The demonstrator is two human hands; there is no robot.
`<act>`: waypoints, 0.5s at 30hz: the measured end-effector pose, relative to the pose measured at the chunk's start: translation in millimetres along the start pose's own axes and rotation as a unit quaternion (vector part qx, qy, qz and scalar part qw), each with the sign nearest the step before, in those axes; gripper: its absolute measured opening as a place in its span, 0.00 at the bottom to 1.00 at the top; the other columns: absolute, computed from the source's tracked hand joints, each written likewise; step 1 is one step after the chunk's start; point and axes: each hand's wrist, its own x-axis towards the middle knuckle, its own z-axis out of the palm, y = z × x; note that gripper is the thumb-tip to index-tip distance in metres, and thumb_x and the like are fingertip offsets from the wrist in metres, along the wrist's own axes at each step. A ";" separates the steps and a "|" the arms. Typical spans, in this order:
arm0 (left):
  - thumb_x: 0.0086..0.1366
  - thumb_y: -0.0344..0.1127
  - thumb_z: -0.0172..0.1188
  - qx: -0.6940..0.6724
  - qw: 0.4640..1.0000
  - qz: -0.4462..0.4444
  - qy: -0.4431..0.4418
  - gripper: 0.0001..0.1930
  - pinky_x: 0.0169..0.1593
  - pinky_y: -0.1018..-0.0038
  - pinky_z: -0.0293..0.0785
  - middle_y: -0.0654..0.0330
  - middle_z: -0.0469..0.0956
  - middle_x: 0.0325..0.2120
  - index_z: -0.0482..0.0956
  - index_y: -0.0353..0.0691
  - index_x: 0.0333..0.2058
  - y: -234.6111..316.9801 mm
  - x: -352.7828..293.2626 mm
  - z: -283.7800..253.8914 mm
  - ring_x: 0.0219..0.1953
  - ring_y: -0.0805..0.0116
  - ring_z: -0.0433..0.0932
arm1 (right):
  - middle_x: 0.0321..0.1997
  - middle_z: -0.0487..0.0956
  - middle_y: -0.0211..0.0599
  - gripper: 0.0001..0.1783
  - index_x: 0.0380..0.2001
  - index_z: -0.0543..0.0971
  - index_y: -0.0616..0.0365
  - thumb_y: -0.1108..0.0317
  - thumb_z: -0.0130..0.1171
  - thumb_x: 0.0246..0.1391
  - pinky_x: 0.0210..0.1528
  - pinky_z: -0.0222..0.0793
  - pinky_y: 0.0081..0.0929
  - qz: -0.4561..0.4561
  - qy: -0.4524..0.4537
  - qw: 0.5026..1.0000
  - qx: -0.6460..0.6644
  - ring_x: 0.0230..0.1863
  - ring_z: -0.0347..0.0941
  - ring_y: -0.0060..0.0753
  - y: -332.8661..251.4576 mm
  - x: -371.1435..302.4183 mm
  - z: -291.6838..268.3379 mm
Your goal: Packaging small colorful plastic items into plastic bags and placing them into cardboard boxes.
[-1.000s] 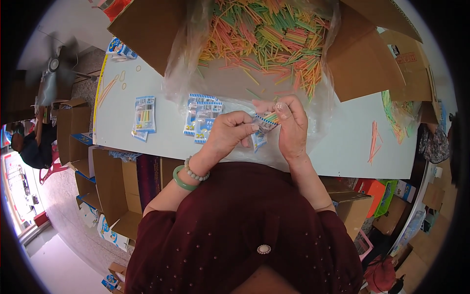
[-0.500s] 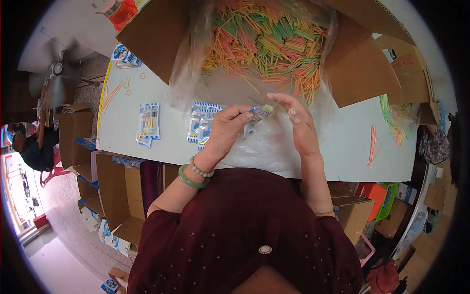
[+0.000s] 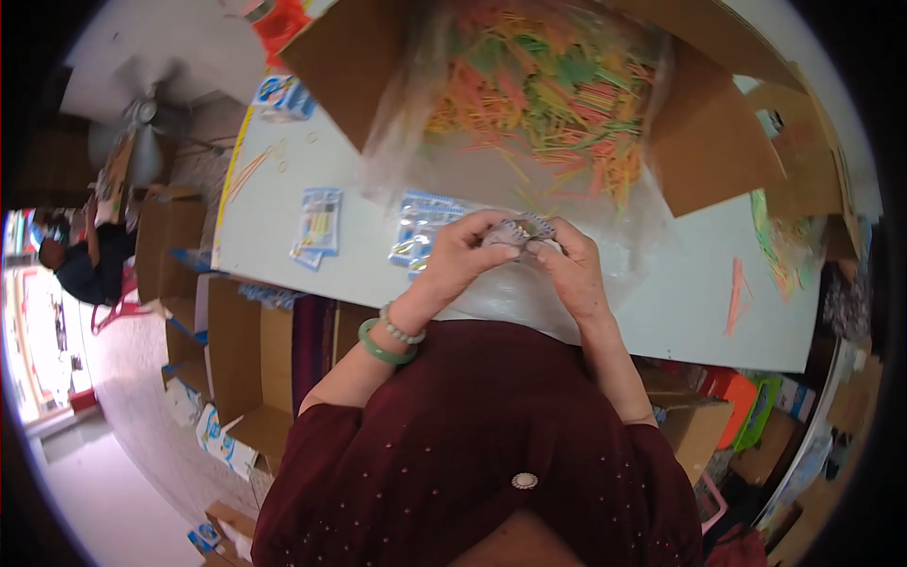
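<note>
My left hand [image 3: 465, 253] and my right hand [image 3: 576, 269] meet over the near part of the table. Both are closed with fingers and thumbs on a small plastic packet [image 3: 526, 230] with a see-through front, its edges bunched up between them. What is inside it is blurred. Left of my left hand, several blue-and-white packets [image 3: 419, 231] lie on the table. Farther left is another little stack of packets [image 3: 321, 222] with coloured sticks showing. Beyond my hands, a heap of thin pink, green, yellow and orange sticks [image 3: 557, 90] spills from an open plastic-lined cardboard box.
The box's brown flaps [image 3: 713, 142] spread on both sides, and its plastic liner [image 3: 392, 142] hangs onto the white table [image 3: 661, 317]. Rubber bands [image 3: 250, 175] lie far left, pink sticks [image 3: 735, 298] at right. Cardboard boxes [image 3: 250, 369] stand below the table. A person [image 3: 90, 265] is far left.
My right hand has come in from open beside the packet to grip it together with my left. The view has shifted, so the table sits a little farther right.
</note>
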 end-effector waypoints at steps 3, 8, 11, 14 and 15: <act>0.57 0.27 0.62 0.076 0.995 -0.065 0.012 0.08 0.42 0.79 0.69 0.63 0.77 0.35 0.81 0.34 0.36 1.1 -3.8 -5.3 0.40 0.77 0.72 | 0.30 0.74 0.25 0.07 0.33 0.76 0.61 0.74 0.57 0.48 0.39 0.64 0.18 0.030 -0.012 0.997 0.066 0.33 0.67 0.17 5.9 -1.9 9.0; 0.56 0.28 0.62 0.164 0.983 0.087 0.018 0.04 0.36 0.79 0.67 0.63 0.74 0.25 0.80 0.34 0.29 1.2 -15.8 -4.2 0.31 0.76 0.70 | 0.30 0.75 0.24 0.08 0.35 0.76 0.60 0.71 0.58 0.50 0.35 0.66 0.19 0.062 -0.066 0.991 0.102 0.33 0.70 0.17 10.9 -0.1 22.8; 0.56 0.28 0.61 0.265 0.958 0.101 0.031 0.04 0.36 0.79 0.67 0.63 0.73 0.25 0.79 0.32 0.29 13.5 -24.3 -14.1 0.30 0.75 0.70 | 0.28 0.78 0.30 0.09 0.33 0.76 0.59 0.65 0.60 0.50 0.34 0.67 0.22 0.027 -0.060 0.997 -0.051 0.31 0.73 0.24 1.6 1.7 34.0; 0.56 0.26 0.61 0.228 0.968 0.069 0.075 0.04 0.37 0.79 0.67 0.63 0.74 0.26 0.79 0.31 0.28 16.1 -37.6 -28.4 0.31 0.75 0.70 | 0.27 0.77 0.43 0.13 0.30 0.76 0.58 0.58 0.59 0.49 0.34 0.67 0.36 -0.077 -0.074 0.973 -0.206 0.29 0.73 0.44 -2.4 5.6 54.6; 0.56 0.26 0.61 0.230 0.966 0.073 0.093 0.04 0.37 0.78 0.68 0.63 0.74 0.26 0.79 0.31 0.29 19.1 -42.3 -28.4 0.31 0.75 0.70 | 0.27 0.76 0.46 0.14 0.29 0.75 0.58 0.57 0.59 0.48 0.35 0.67 0.40 -0.094 -0.084 0.971 -0.203 0.29 0.72 0.51 -6.0 5.6 58.9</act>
